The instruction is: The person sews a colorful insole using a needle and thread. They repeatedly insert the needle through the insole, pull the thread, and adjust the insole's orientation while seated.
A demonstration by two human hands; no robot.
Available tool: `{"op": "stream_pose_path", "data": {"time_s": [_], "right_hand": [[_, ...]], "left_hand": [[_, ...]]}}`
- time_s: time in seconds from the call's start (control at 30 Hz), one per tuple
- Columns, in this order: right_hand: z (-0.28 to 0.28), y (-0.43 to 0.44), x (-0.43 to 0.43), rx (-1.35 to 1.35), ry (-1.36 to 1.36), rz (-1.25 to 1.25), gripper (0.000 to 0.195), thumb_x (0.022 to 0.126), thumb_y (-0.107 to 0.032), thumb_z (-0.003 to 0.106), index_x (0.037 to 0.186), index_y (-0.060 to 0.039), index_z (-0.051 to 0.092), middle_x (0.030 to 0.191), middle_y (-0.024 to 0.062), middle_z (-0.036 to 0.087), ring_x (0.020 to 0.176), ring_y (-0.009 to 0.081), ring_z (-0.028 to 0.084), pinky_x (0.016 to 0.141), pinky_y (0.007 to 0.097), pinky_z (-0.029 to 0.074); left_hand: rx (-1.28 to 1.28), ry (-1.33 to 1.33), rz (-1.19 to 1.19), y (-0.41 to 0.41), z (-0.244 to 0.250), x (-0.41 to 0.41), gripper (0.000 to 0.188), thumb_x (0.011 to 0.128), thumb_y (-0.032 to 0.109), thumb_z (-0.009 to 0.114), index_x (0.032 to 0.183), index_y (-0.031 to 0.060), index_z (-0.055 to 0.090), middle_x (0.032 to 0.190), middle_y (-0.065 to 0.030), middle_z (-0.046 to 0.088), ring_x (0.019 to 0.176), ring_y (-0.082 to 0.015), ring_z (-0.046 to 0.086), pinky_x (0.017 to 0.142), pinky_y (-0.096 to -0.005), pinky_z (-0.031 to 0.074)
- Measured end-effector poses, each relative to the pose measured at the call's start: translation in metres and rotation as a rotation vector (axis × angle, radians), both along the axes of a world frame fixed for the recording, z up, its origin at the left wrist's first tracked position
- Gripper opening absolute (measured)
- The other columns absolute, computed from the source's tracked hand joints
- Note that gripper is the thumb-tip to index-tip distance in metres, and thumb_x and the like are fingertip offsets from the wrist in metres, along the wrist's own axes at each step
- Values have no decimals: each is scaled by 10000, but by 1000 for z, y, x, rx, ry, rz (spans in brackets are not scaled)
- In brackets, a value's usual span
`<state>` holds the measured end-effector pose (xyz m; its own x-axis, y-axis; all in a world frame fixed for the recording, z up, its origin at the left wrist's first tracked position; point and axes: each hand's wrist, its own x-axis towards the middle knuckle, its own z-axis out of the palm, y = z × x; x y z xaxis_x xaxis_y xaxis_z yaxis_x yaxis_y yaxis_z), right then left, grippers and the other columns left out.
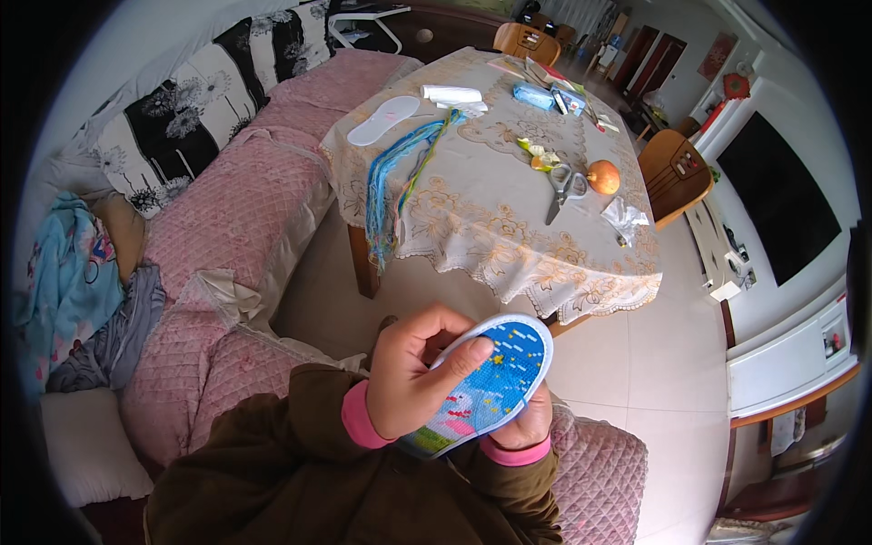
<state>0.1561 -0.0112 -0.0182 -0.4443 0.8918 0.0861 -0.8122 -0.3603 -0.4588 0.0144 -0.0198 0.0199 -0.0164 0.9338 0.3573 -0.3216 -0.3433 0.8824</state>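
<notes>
My left hand grips an embroidered shoe insole with a white edge, its thumb lying on the blue stitched face. Behind the insole's lower right edge is my right hand, its fingers mostly hidden. Stitches in blue, white, yellow, pink and green cover the insole. Beyond my hands, a bundle of blue and green embroidery threads hangs over the near left edge of the table. A plain white insole lies beside it. Scissors rest partly spread on the tablecloth, next to a round reddish-yellow fruit.
The table has a lace-edged cloth. On it lie white rolls, a blue packet, fruit peel and crumpled clear plastic. A pink quilted sofa runs along the left; wooden chairs stand by the table.
</notes>
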Motion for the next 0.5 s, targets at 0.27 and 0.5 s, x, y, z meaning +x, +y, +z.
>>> {"op": "stream_pose_path", "data": {"time_s": [0.27, 0.5], "right_hand": [[3, -2, -8, -182, 42, -128, 209, 839, -12, 522, 1030, 33, 594, 951, 157, 655, 837, 239, 653, 745, 341, 550], [21, -6, -13, -80, 63, -88, 227, 811, 0, 548, 1032, 37, 579, 966, 151, 646, 843, 214, 646, 761, 303, 538]], "left_hand": [[24, 6, -41, -2, -4, -5, 133, 869, 110, 622, 862, -9, 564, 766, -28, 612, 702, -39, 543, 624, -202, 442], [46, -45, -116, -2, -4, -7, 118, 875, 92, 609, 910, -11, 564, 793, -22, 610, 725, -37, 544, 645, -201, 445]]}}
